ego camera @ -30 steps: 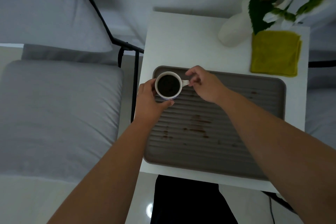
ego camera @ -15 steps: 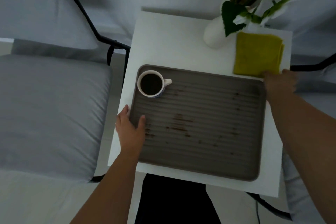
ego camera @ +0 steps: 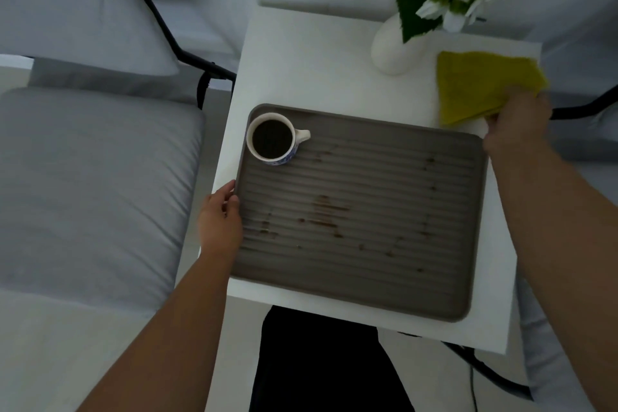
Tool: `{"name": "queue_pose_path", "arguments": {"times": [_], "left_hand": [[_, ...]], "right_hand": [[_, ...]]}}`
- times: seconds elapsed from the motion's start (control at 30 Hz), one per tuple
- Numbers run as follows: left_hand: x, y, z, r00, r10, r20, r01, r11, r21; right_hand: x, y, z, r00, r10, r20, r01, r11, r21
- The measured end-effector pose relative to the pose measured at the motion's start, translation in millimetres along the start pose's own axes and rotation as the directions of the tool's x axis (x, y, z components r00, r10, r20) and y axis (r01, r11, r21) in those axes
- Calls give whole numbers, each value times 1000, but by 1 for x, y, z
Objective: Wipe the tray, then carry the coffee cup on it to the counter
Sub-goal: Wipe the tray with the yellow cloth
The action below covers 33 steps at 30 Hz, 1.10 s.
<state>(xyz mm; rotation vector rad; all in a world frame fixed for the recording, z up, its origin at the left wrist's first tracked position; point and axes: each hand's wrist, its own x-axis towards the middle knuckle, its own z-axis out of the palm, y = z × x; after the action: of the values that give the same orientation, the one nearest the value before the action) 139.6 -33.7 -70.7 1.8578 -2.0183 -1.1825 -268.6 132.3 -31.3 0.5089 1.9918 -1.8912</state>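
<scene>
A grey ribbed tray [ego camera: 361, 294] lies on a small white bench [ego camera: 301, 60], filling most of its near half. Brown stains [ego camera: 326, 212] streak the tray's ridges, thickest near the middle, with smaller spots scattered toward the right side. The coffee cup [ego camera: 272, 138], white with a blue pattern low on its wall, stands upright in the tray's far left corner, filled with dark coffee, its handle pointing right.

The left hand [ego camera: 220, 221] rests against the tray's left edge, fingers bent over the rim; how firmly it grips cannot be told. The right hand [ego camera: 516, 125] is beyond the tray's far right corner, its fingers pinching the near right part of a yellow cloth [ego camera: 481, 87], which looks partly lifted and bunched at that corner.

Just left of the cloth stands a white vase [ego camera: 393, 47] holding green leaves. A grey cushioned chair [ego camera: 93, 184] with a black frame sits to the left of the bench.
</scene>
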Motion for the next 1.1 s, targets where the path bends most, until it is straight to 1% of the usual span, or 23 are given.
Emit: {"name": "queue_pose_path", "arguments": {"times": [0.1, 0.13, 0.17, 0.2, 0.23, 0.27, 0.33, 0.37, 0.4, 0.43, 0.53, 0.6, 0.7, 0.73, 0.87, 1.0, 1.07, 1.1], "left_hand": [[1, 0, -3, 999, -16, 30, 15, 1000, 4], [1, 2, -4, 999, -17, 38, 17, 1000, 7], [1, 3, -5, 999, -19, 45, 18, 1000, 10], [2, 4, -6, 998, -20, 52, 19, 1000, 15], [2, 5, -7, 998, -20, 61, 19, 1000, 20], [3, 5, -8, 997, -20, 69, 18, 1000, 26], [4, 4, -9, 997, -16, 82, 13, 999, 36], [5, 4, -10, 996, -13, 89, 9, 999, 39], [5, 4, -10, 996, -12, 94, 8, 999, 42], [5, 4, -11, 995, -15, 98, 10, 999, 43], [6, 2, -12, 994, -9, 109, 5, 999, 36], [8, -1, -12, 993, 11, 120, -16, 999, 40], [7, -5, -14, 990, 45, 131, -49, 998, 30], [6, -5, -14, 990, 61, 130, -65, 998, 25], [6, -11, -13, 984, 119, 132, -125, 991, 41], [6, -14, -12, 984, 141, 110, -146, 989, 35], [3, -12, -12, 984, 146, 102, -151, 987, 44], [3, -11, -11, 985, 143, 98, -148, 988, 47]], "right_hand": [[-27, -22, -18, 994, -102, 29, 96, 979, 178], [-41, -29, -22, 988, -146, 41, 136, 975, 177], [-54, -31, -27, 977, -207, 54, 198, 971, 133], [-70, -32, -32, 961, -264, 80, 259, 964, 68], [-86, -31, -37, 939, -331, 88, 336, 940, -52], [-102, -28, -40, 922, -369, 119, 386, 905, -181], [-125, -12, -40, 891, -417, 181, 451, 759, -470], [-135, 1, -38, 887, -403, 227, 455, 675, -581], [-143, 17, -34, 884, -368, 290, 464, 611, -641], [-148, 35, -28, 867, -331, 373, 499, 560, -662], [-163, 90, -6, 744, -294, 601, 665, 416, -620], [-171, 117, 10, 683, -258, 684, 728, 324, -604], [-180, 140, 34, 613, -252, 749, 786, 97, -611], [-182, 145, 41, 599, -241, 764, 795, 59, -604], [-184, 163, 63, 565, -163, 809, 821, 8, -571], [-189, 169, 69, 538, -100, 837, 833, -89, -546], [-185, 166, 65, 553, -100, 827, 821, -100, -562], [-181, 165, 60, 574, -112, 811, 806, -99, -584]]}}
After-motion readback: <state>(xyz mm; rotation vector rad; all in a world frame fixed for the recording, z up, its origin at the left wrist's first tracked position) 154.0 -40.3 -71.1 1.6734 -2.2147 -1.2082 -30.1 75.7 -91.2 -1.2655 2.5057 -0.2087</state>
